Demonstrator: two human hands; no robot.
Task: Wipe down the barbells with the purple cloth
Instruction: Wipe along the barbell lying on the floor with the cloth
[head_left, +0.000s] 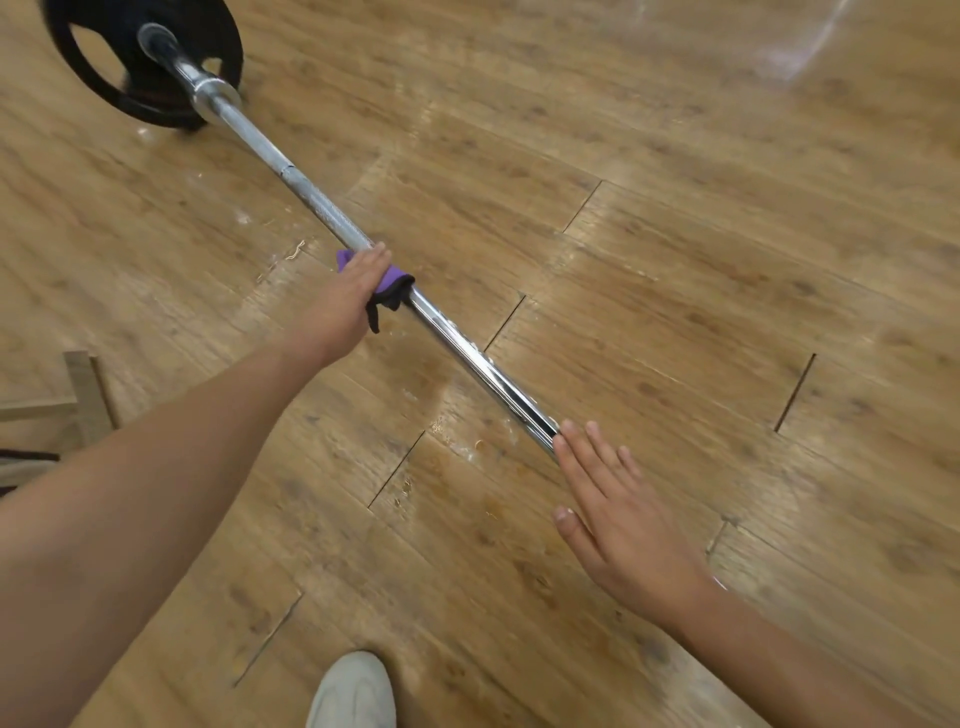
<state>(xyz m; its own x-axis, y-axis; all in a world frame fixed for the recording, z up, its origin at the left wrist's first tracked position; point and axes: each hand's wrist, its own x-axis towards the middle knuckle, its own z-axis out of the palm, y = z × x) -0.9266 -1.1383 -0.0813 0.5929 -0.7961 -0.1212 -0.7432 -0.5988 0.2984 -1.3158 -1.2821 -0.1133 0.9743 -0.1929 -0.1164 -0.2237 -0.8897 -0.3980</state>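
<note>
One wide-angle camera, worn on the head, looked forward and steeply down onto the wooden floor (675, 260). The barbell (322, 207) crossed the frame diagonally from far upper left to nearer centre-right. The left hand (343, 301), on the purple cloth (387, 278), sat mid-frame. The right hand (618, 525) was closer, with a shoe (353, 691) at the bottom edge.

We see here a gym, or a room used for weight training. A long steel barbell (311, 200) stretches low across the floor (675, 260), with a black weight plate (104, 78) on its far end. The floor is of wood-look planks, scratched and marked with white spots. A light sports shoe (356, 691) stands at the lower edge.
</note>
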